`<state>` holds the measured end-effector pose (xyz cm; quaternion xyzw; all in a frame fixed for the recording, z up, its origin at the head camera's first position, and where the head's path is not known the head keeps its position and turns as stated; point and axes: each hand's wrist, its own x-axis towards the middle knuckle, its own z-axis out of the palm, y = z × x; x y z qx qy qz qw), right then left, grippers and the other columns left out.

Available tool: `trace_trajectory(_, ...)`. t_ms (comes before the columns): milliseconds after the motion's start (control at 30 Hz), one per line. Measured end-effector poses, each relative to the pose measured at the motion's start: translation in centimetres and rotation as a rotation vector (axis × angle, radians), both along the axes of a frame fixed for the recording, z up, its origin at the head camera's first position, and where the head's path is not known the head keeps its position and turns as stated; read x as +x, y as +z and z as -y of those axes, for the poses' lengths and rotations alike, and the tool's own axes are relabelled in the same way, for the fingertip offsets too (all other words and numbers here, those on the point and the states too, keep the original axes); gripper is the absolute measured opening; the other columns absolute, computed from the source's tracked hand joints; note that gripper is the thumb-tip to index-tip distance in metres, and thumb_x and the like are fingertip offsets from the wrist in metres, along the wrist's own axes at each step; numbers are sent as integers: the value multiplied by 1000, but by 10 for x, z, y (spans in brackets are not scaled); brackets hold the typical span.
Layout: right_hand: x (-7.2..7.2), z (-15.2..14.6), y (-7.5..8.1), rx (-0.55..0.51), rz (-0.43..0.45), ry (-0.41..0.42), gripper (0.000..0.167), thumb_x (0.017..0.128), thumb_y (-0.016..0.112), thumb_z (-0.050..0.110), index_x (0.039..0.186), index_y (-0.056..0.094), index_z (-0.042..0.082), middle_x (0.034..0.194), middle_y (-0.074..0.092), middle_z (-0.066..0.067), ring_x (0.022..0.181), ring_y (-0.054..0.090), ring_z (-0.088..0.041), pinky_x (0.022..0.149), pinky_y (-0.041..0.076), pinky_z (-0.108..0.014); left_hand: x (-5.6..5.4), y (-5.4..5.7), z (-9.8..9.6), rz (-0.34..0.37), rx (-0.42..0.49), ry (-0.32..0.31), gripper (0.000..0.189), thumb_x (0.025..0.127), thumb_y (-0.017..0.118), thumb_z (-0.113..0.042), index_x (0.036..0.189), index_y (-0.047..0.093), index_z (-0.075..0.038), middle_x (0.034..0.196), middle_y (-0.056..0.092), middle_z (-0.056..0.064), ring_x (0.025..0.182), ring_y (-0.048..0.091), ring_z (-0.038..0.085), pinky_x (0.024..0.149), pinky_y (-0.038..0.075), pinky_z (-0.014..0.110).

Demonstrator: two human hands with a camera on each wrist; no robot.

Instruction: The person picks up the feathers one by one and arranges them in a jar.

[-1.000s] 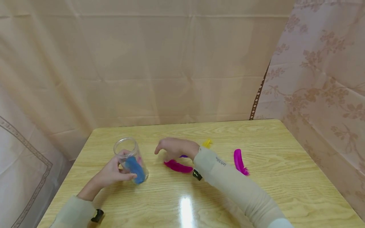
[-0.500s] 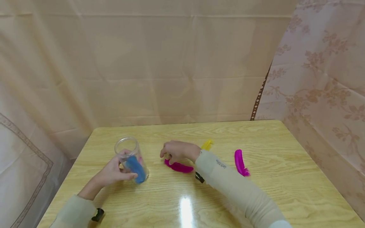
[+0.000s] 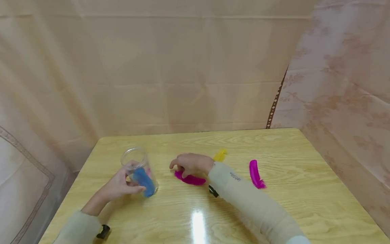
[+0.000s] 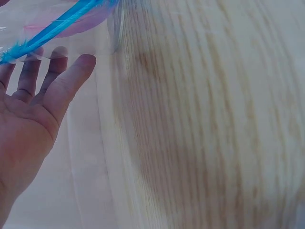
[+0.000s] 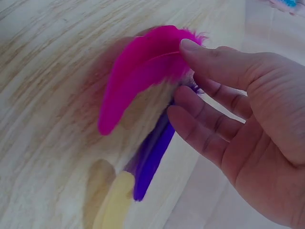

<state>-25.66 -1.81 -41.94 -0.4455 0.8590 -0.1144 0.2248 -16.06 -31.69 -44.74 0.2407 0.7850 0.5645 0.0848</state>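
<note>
My left hand (image 3: 120, 186) grips a clear jar (image 3: 144, 161) at the left of the table. A blue feather (image 3: 144, 183) leans inside it, and the left wrist view also shows a pink feather (image 4: 88, 23) behind the blue one. My right hand (image 3: 193, 162) is low over the middle of the table, thumb at the fluffy end of a magenta feather (image 5: 136, 71). Its other fingers are bent and apart from the thumb, close to the tip of a purple feather (image 5: 155, 157). In the head view the hand hides the purple feather.
A yellow feather (image 3: 220, 155) lies just behind my right wrist, its end meeting the purple one in the right wrist view. Farther right rests another magenta feather (image 3: 256, 174). The wooden table (image 3: 170, 217) ends at a beige curtain (image 3: 182, 84) behind.
My right hand has drawn back slightly to the right and down, so its thumb overlaps the magenta feather's end. The left hand keeps hold of the jar in place.
</note>
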Motion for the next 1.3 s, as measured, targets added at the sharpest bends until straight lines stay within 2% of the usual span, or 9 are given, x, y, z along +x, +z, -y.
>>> trace_trajectory(100,2,3,-2,10,-10,-6,45,91,77,10,133,65,23,110,65,5,104,59,-10,90,51,-24,3,-1,4,5,-4,15,55,82,80,4,127,47,-1,118,53,22,105,56,19,69,60,35)
trace_trajectory(167,3,3,-2,37,-35,-20,42,91,77,11,129,67,26,114,64,6,107,57,-10,91,51,-26,3,-1,5,10,-7,21,56,83,81,3,127,48,-2,121,53,22,110,56,20,75,61,38)
trace_trajectory(233,4,3,-1,65,-64,-35,39,90,78,11,124,68,29,114,64,7,107,56,-10,92,51,-28,1,-1,4,8,-13,23,56,82,82,1,127,48,-3,121,53,22,111,56,21,77,61,39)
trace_trajectory(467,5,-7,-1,100,-84,-84,32,88,80,10,112,67,27,102,63,9,96,56,-10,85,51,-28,-6,-6,-9,14,21,-17,55,82,81,3,125,46,1,120,55,23,106,60,23,71,62,41)
trace_trajectory(567,4,-10,0,90,-79,-87,31,88,80,10,110,66,26,100,63,8,93,56,-10,83,51,-27,-7,-5,-12,15,22,-11,54,82,81,2,126,48,1,122,53,20,107,59,23,73,61,41)
trace_trajectory(733,4,-5,0,45,-57,-70,29,89,79,11,110,64,24,100,64,8,93,57,-10,82,51,-26,-3,0,-5,-9,-12,22,48,82,83,0,122,57,-2,124,47,16,108,55,22,76,60,39)
trace_trajectory(967,6,-9,-8,26,-25,-148,28,90,78,13,111,63,26,98,63,8,91,57,-10,80,52,-25,-6,2,-6,-10,-36,6,50,81,84,-2,123,56,-1,124,47,18,111,53,27,75,60,40)
trace_trajectory(1100,9,-8,-8,4,0,-164,28,90,78,12,110,63,25,98,63,9,91,58,-10,80,53,-26,-3,3,-5,-9,-45,3,50,81,84,-1,123,56,-2,123,48,20,109,55,28,74,60,40)
trace_trajectory(1300,9,-2,-6,4,-43,-200,28,86,82,12,104,62,22,92,60,9,89,57,-9,79,51,-24,1,8,-1,-51,-68,4,44,81,84,-3,120,64,0,123,45,18,104,57,26,72,61,39)
